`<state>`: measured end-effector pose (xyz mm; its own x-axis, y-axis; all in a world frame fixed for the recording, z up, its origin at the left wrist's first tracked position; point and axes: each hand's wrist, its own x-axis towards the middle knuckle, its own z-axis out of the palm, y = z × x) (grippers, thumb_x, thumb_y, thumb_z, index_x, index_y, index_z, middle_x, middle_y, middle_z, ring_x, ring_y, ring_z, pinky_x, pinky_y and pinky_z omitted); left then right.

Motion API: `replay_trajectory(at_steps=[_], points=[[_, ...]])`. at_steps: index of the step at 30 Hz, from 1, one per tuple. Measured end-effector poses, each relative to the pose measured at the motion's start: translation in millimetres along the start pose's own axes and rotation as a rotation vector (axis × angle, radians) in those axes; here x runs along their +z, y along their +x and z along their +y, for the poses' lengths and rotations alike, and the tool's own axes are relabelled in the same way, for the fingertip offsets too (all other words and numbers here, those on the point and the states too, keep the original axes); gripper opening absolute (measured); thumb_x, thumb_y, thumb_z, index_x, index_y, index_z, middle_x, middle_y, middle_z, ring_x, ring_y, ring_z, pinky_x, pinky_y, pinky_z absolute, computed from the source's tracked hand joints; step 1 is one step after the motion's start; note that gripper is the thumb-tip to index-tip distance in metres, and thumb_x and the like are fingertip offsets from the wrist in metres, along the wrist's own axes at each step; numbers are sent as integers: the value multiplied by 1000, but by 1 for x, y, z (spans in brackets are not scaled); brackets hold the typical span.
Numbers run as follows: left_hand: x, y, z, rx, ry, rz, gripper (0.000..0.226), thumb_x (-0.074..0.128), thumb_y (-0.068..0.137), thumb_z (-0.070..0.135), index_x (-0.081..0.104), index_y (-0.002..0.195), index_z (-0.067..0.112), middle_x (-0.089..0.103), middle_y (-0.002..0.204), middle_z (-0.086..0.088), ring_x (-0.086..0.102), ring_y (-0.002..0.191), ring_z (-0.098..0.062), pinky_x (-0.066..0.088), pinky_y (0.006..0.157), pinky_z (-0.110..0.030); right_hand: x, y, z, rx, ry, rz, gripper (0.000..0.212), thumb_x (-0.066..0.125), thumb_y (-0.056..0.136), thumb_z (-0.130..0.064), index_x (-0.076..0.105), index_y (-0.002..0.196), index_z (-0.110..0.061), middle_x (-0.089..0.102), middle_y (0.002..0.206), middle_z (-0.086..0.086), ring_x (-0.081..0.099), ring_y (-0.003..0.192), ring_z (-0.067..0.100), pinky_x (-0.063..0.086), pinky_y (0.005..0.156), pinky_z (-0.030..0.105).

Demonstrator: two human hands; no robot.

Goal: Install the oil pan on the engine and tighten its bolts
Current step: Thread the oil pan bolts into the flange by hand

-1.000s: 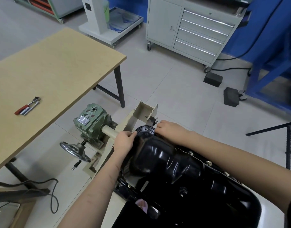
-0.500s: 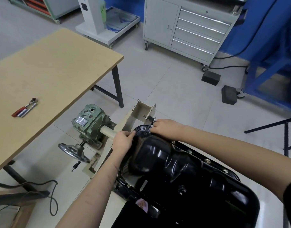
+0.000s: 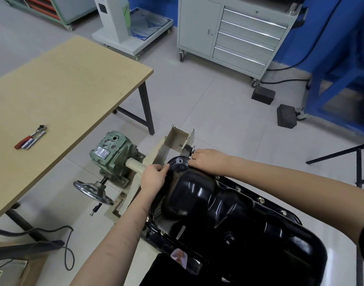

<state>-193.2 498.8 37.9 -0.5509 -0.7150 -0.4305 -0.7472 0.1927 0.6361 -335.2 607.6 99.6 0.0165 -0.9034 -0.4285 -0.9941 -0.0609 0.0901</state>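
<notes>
At the far end of the black oil pan [image 3: 228, 213], near its 12 o'clock tip, both hands were kept close together. The pan was laid upside-down on the engine, most likely so its edge holes could be lined up. The left hand [image 3: 153, 178] was curled on the rim at 10 o'clock. The right hand [image 3: 207, 161] was bent over the rim at 1 o'clock; whether a bolt was pinched could not be told. Small bolts [image 3: 260, 200] were seen along the right edge. The engine underneath was hidden. A ratchet [image 3: 31, 137] was left on the table [image 3: 74, 83] at 9 o'clock.
</notes>
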Motion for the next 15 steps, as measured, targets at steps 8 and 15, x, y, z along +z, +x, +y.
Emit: replay_trajectory(at_steps=[8,15], points=[[-1,2,-1,-15,11,-23,39,50,92,36,51,65,8,41,51,-3,43,56,-22,26,46,-24,0,0,-4,21,-35,3,27,31,97,-5,49,117,-3,52,122,11,45,116,26,42,92,35],[-4,4,-1,7,5,-47,48,51,92,34,40,51,12,37,50,-4,36,48,-14,24,45,-25,1,-2,0,34,82,19,27,33,96,-7,48,118,-5,52,116,12,44,114,25,41,90,35]])
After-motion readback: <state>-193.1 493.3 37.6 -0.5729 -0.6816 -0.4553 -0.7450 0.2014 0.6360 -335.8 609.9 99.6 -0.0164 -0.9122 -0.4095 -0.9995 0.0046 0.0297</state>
